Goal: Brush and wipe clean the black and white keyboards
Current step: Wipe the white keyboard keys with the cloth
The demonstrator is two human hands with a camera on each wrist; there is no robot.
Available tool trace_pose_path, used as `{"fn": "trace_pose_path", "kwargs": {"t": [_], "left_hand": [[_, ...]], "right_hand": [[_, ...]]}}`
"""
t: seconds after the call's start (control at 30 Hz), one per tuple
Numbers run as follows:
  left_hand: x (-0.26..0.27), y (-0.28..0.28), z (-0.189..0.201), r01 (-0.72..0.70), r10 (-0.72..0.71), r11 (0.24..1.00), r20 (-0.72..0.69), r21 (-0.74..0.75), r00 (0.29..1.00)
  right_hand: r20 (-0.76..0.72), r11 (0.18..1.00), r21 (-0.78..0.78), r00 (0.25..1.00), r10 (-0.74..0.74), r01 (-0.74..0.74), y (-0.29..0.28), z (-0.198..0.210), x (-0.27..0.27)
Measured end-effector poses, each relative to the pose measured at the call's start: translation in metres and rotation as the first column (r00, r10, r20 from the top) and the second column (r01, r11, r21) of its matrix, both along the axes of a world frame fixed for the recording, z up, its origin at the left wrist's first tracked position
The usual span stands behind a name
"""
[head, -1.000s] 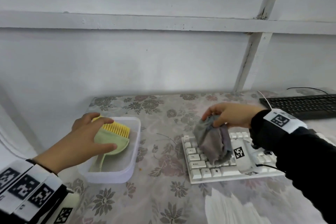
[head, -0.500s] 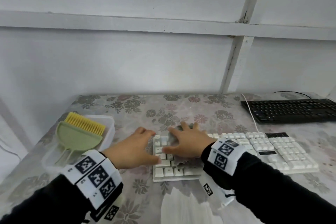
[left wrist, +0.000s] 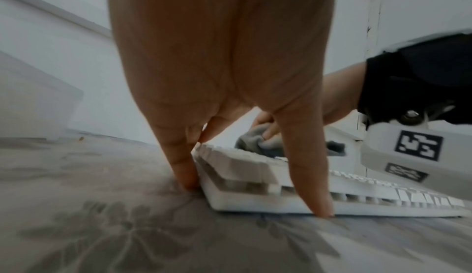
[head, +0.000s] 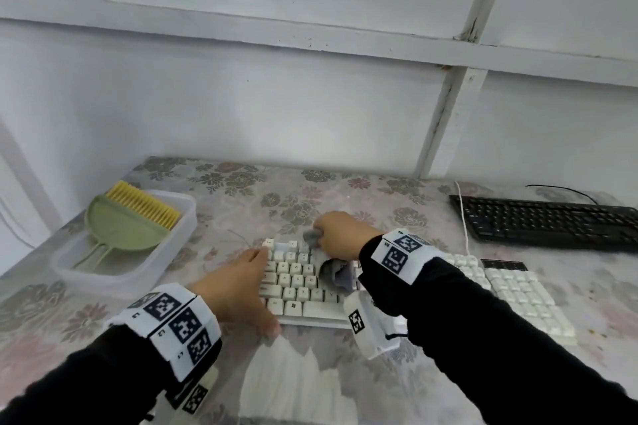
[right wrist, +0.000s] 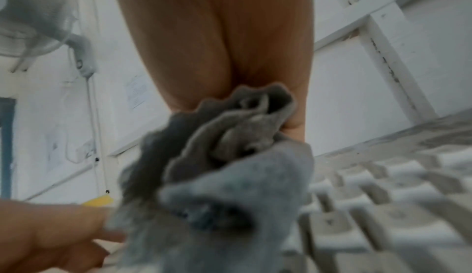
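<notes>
Item 1: clear plastic tray [head: 103, 281], far left, near the surface's left edge; holds a green brush [head: 121, 228] with yellow bristles. Bare flowered cloth lies between the tray and the left hand.

Item 2: left hand [head: 238, 286], grip spread and straight, holding nothing. Fingers [left wrist: 182, 168] bear against the left end of the white keyboard [head: 518, 293] and thumb against its front edge, fingertips down on the surface.

Item 3: white keyboard, directly right of the left hand, running rightward under the right forearm; front edge set back from the surface's near edge, open cloth before it.

Item 4: right hand [head: 341, 235], grip curled round a bunched grey cloth [head: 336, 274], pressed on the keys at the keyboard's upper left, just right of the left hand.

Item 5: black keyboard [head: 549, 222], well right of and beyond the right hand, apart from the white one, cable trailing behind.

Item 6: surface [head: 293, 383], flowered covering, back edge against a white wall [head: 241, 97] with pale framing bars. Wall fan [right wrist: 33, 14] in the right wrist view.
</notes>
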State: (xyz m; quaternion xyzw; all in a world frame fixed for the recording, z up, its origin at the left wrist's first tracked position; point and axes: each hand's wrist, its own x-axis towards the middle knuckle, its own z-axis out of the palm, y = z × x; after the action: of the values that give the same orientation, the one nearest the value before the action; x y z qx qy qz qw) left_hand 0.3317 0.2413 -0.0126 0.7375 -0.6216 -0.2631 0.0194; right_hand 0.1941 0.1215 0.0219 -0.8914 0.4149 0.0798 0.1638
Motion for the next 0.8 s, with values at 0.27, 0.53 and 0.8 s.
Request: {"fn": "trace_pose_path", "kwargs": {"t": [0.27,0.53,0.8], "left_hand": [[0.0,-0.002,-0.001,-0.022,0.02,0.993,-0.011,-0.114,1.0],[0.001,-0.004,-0.004,-0.023,0.022,0.993,-0.016,-0.119,1.0],[-0.001,-0.005,-0.003,-0.028,0.03,0.994,0.011,-0.101,1.0]], "right_hand": [[0.109,0.995,0.028,0.99,0.089,-0.092,0.004,-0.008,0.038],[-0.239,0.972,-0.072,0.95,0.2,-0.222,-0.009,-0.026,0.058],[-0.232,0.975,-0.038,0.952,0.203,-0.217,-0.02,-0.019,0.04]]}}
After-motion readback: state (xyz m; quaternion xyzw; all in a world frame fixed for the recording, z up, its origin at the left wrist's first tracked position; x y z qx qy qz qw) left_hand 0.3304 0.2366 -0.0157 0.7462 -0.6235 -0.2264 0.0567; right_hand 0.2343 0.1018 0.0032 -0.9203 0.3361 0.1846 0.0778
